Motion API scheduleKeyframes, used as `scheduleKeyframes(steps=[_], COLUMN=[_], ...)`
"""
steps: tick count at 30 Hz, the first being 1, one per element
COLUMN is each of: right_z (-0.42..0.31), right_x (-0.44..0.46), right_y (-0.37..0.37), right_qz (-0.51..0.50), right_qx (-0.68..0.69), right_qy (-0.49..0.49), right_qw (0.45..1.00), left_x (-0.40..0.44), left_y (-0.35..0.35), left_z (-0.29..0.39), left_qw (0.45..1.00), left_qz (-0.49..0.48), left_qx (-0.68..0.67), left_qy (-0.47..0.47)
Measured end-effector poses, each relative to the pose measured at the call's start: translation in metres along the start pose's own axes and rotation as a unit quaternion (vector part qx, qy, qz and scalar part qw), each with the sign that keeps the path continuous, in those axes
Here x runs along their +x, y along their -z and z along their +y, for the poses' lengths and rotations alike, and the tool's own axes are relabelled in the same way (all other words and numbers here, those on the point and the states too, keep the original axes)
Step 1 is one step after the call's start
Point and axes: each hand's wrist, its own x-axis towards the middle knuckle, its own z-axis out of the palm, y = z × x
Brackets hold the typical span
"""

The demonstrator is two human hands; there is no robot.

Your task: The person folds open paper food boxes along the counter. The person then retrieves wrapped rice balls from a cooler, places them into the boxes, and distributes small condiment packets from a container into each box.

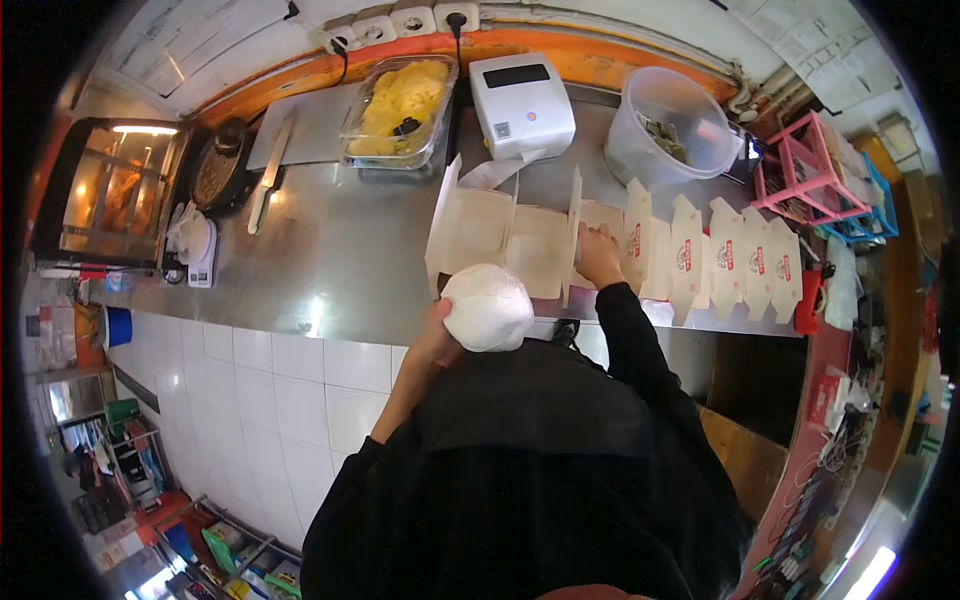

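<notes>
My left hand [436,338] is closed on the left side of a smooth white rounded bundle [488,308], held in front of my chest at the counter's front edge. Whether it is wrapped or a stack of paper I cannot make out. My right hand [600,256] reaches down into one of the open paper cartons [602,216]; the carton's upright flap hides part of its fingers. To its left stand two wider open cartons, the nearer one [540,240] beside the hand. Several narrower cartons [686,258] with red print stand in a row to the right.
On the steel counter [330,240] are a knife [268,180], a scale [202,252], a lit glass-fronted oven [120,195], a clear tub of yellow food [405,105], a white printer [522,105], a translucent bucket [668,125] and a pink rack [805,170].
</notes>
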Motion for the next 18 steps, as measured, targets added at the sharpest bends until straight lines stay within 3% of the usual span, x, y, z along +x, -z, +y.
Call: scheduleKeyframes(steps=[2,5,7,9,11,14,16,18], right_z=[0.01,0.001,-0.014,-0.033,-0.068,-0.084,-0.079,-0.06], right_x=[0.013,-0.005,-0.046,-0.07,-0.097,-0.102,-0.099,-0.108], right_y=[-0.023,0.027,0.111,0.188,0.209,0.187,0.178,0.18], right_qz=[-0.078,-0.077,0.051,0.013,-0.004,-0.047,-0.141,-0.092], right_qx=[0.025,0.033,0.187,0.335,0.318,0.286,0.317,0.361], right_qy=[-0.032,-0.038,0.096,0.371,0.417,0.408,0.385,0.387], right_qw=[0.996,0.996,0.976,0.866,0.852,0.866,0.855,0.844], left_x=[0.0,0.006,0.012,0.019,0.028,0.038,0.042,0.045], left_y=[-0.004,-0.004,-0.001,0.003,-0.001,-0.014,-0.023,-0.03], left_z=[-0.004,-0.009,-0.018,-0.023,-0.027,-0.029,-0.031,-0.031], left_qw=[1.0,1.0,1.0,0.993,0.982,0.977,0.976,0.972], left_qz=[0.009,0.007,-0.009,-0.103,-0.164,-0.189,-0.192,-0.197], left_qx=[-0.013,-0.016,-0.005,-0.056,-0.068,-0.022,0.017,0.059], left_qy=[0.002,0.012,0.025,0.035,0.061,0.094,0.106,0.114])
